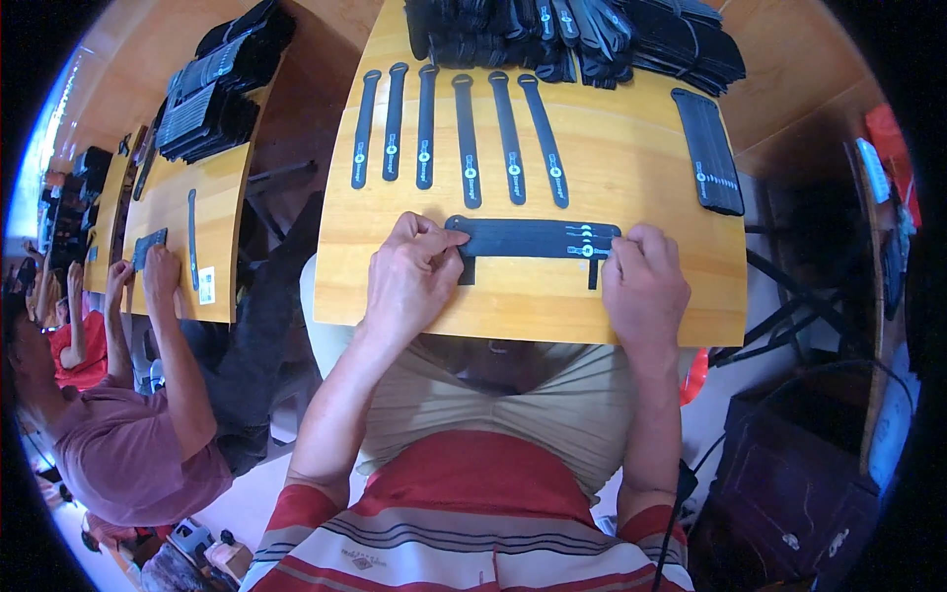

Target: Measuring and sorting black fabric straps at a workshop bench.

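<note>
A small overlapping stack of black straps [528, 240] with white printing lies crosswise near the front of the wooden table. My left hand [412, 271] pinches the stack's left end between thumb and fingers. At the right end, my right hand [644, 281] is closed on the strap ends, its fingertips partly hidden. Two short dark marks [593, 274] show on the tabletop just below the stack. Beyond my hands, several single black straps [466, 143] lie lengthwise in a spaced row, their slotted heads pointing away from me.
Heaped black straps [582, 39] and banded bundles [691, 44] cover the table's far edge. Another strap stack [708, 153] lies at the right. On the left, a person [138, 424] handles dark straps at a neighbouring table [212, 237]. A dark cabinet [789, 493] stands at lower right.
</note>
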### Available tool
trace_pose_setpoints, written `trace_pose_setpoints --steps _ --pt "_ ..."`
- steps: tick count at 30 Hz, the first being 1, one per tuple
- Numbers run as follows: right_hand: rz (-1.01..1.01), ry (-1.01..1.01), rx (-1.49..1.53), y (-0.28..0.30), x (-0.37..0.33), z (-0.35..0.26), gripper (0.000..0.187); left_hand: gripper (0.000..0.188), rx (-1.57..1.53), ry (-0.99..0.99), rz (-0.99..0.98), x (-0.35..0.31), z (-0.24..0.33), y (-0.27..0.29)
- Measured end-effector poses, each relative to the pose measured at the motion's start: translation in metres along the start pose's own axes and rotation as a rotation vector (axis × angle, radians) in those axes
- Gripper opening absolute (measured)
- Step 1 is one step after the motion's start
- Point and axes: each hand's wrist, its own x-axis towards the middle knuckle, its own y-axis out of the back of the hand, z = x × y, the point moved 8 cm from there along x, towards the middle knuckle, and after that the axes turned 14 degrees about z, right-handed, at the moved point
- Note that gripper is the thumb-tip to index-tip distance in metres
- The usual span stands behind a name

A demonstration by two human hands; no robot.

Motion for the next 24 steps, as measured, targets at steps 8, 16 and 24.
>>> trace_pose_setpoints --steps 8,16,24 --pt "-0.235 0.371 0.184 -0.044 -0.026 -0.127 0.048 0.021 0.058 -0.115 0.024 -0.005 0.003 0.003" --pt "-0.254 0.160 0.019 -0.016 -0.041 -0.025 0.057 0.021 0.227 -0.255 0.019 -0.011 0.012 0.005" --pt "-0.141 0.163 0.005 0.000 -0.032 -0.018 0.050 0.030 0.306 -0.362 0.019 -0.020 0.022 0.013"
